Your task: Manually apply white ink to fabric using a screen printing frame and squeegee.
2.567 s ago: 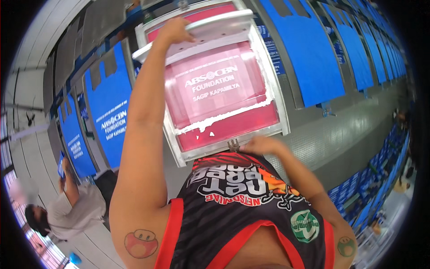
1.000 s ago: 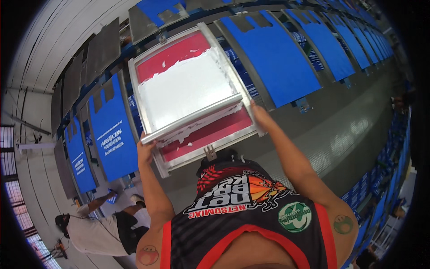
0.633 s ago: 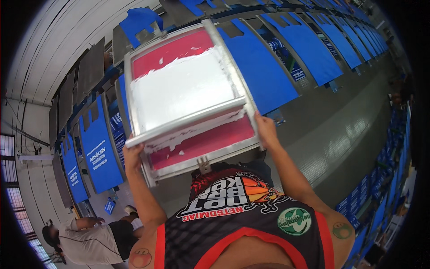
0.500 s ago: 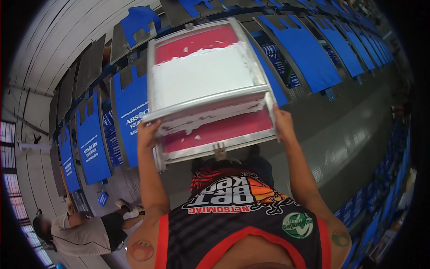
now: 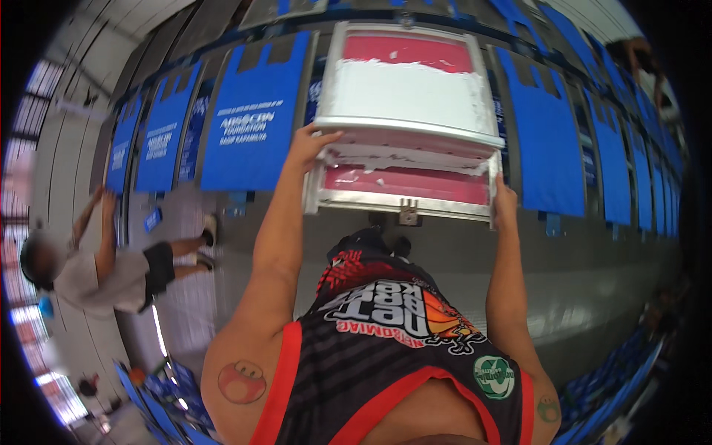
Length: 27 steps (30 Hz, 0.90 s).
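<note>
Both my hands hold a screen printing frame (image 5: 404, 202) by its sides, out in front of me. Its metal border surrounds a red mesh partly covered with thick white ink (image 5: 400, 93). Across the middle of the frame lies a metal-edged squeegee (image 5: 415, 133), with smeared white streaks on the mesh just nearer to me. My left hand (image 5: 305, 147) is closed round the left side, its thumb reaching along the squeegee's end. My right hand (image 5: 506, 203) grips the right side, lower down. What lies beneath the frame is mostly hidden.
Blue flat bag pieces (image 5: 252, 119) with white print lie on slanted boards to the left. Plain blue pieces (image 5: 541, 141) continue along the row to the right. Another person (image 5: 111, 267) stands at the far left, hands at the row. Grey floor (image 5: 445, 274) runs below.
My view has turned, and the frame now sits squarer with the row of boards, farther right in view. Both hands keep their hold. The person at left now reaches toward the boards.
</note>
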Tool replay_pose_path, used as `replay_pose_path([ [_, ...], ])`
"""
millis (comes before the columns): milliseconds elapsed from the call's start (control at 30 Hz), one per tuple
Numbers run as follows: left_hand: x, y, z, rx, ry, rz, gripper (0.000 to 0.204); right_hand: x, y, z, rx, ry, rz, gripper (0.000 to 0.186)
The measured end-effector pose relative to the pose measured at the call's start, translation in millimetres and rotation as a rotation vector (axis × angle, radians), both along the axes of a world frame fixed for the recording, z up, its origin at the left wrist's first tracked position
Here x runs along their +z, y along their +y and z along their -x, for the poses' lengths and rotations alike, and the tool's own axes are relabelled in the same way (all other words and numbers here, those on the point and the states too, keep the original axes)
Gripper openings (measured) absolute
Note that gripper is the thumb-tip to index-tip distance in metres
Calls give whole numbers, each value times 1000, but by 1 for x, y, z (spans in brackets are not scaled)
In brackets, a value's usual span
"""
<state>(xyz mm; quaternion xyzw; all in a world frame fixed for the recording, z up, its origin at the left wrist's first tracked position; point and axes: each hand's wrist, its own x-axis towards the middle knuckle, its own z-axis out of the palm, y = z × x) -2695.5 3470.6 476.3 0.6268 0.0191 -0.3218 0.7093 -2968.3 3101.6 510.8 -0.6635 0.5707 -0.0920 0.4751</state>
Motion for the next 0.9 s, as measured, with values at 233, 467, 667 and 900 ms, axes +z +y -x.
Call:
replay_pose_path([
  [233,-41,-5,-1,58,-93,35,44,-19,-12,11,179,169,296,64],
  [467,-41,4,7,119,-123,28,50,22,149,11,693,165,-401,30],
  [667,-36,0,5,100,-116,-1,49,-17,181,-4,433,-14,-511,27],
  [900,-40,1,8,116,-104,9,48,-21,182,1,452,-19,-373,22],
])
